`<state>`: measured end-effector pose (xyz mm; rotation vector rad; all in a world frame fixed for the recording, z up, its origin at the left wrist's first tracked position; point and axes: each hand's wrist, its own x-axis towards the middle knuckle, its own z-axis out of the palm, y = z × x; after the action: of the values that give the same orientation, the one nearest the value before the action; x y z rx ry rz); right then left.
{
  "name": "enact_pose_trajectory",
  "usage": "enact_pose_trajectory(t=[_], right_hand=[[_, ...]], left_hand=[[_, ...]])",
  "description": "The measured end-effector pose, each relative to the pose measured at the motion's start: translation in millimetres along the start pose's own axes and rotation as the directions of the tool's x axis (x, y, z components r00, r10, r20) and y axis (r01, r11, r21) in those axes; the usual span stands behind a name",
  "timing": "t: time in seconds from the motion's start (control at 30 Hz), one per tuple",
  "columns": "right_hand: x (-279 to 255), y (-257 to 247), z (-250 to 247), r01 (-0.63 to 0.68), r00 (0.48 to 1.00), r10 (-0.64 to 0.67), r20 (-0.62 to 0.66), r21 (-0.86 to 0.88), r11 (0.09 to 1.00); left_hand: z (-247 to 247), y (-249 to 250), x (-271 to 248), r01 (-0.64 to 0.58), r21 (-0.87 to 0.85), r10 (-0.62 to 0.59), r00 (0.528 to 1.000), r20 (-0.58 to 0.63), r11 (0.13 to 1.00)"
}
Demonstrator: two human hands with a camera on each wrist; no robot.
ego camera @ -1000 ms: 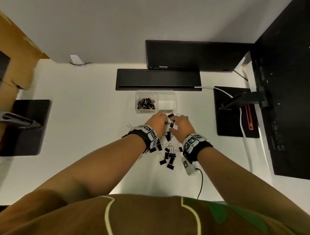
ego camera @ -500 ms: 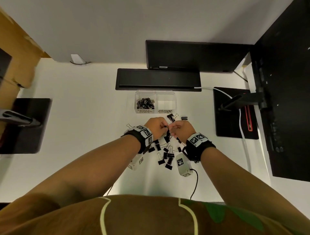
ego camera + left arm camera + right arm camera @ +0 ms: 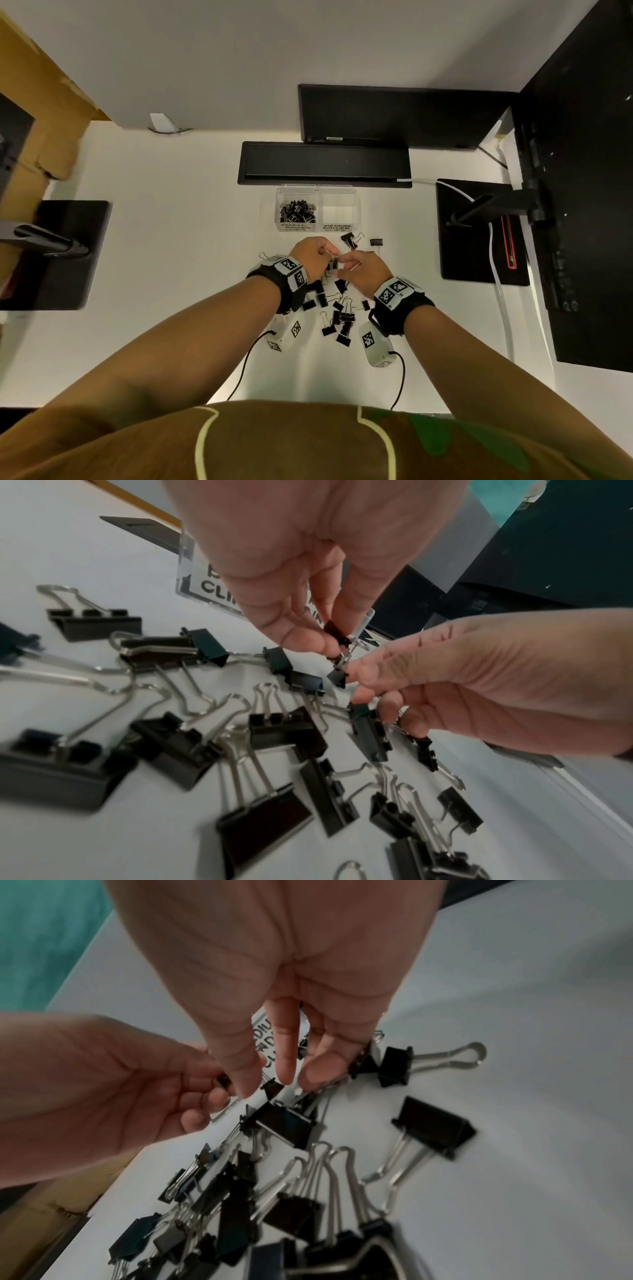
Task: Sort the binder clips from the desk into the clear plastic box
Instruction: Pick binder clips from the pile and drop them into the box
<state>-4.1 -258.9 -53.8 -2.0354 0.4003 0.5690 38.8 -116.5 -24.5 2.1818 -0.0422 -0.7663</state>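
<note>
A clear plastic box (image 3: 318,190) has two compartments labelled small and medium binder clips; small black clips fill the left one. Black binder clips (image 3: 337,317) of mixed sizes lie scattered on the white desk between my wrists. My left hand (image 3: 323,253) and right hand (image 3: 351,270) meet just in front of the box. In the left wrist view the left hand (image 3: 329,639) pinches a small clip (image 3: 337,635), and the right hand (image 3: 359,685) pinches another small clip (image 3: 337,677) just below it, their wire handles touching. The right hand (image 3: 270,1080) hovers over the pile.
A black bar (image 3: 323,162) and a monitor (image 3: 404,114) sit behind the box. Black monitor bases stand at the left (image 3: 65,253) and right (image 3: 479,233), with a white cable (image 3: 500,274). Two medium clips (image 3: 352,240) lie right of the hands.
Both hands have drawn back a little from the box towards me, and their fingertips have come together on the small clips above the pile.
</note>
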Motion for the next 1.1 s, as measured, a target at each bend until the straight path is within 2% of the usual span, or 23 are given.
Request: enact_pose_trajectory(t=[0.3,0.5,0.57,0.67,0.83,1.0,1.1], right_hand=[[-0.8,-10.1,5.7,0.094,0.993,-0.098,-0.069,-0.051,0.994],[-1.1,-11.6,-4.7,0.073,0.992,-0.077,-0.095,-0.044,0.996],[-0.8,-13.2,-6.1,0.069,0.993,-0.069,-0.099,-0.002,0.998],[-3.8,-18.5,-5.3,0.049,0.998,-0.046,-0.033,0.078,0.996],[-1.5,-19.6,-3.5,0.062,0.995,-0.056,-0.087,0.063,0.996],[-5.0,-26.3,-0.9,0.183,0.966,-0.207,-0.156,-0.154,0.971],[-5.2,-28.8,0.1,0.238,0.947,-0.276,-0.164,-0.218,0.947]], left_hand=[[-14.1,13.9,-11.6,0.085,-0.005,-0.084,0.988,0.133,0.996],[-9.2,9.8,-19.0,0.068,0.056,-0.072,0.995,0.07,0.996],[-5.0,8.8,-14.3,0.068,-0.009,-0.067,0.995,0.068,0.998],[-2.0,8.8,-9.0,0.099,-0.108,-0.092,0.994,0.064,0.989],[-8.5,11.9,-11.5,0.042,-0.007,-0.042,0.997,0.062,0.999],[-13.4,15.3,-13.0,0.013,0.036,-0.014,1.0,0.025,0.999],[-16.3,19.2,-16.4,0.008,0.032,-0.009,0.999,0.037,0.999]])
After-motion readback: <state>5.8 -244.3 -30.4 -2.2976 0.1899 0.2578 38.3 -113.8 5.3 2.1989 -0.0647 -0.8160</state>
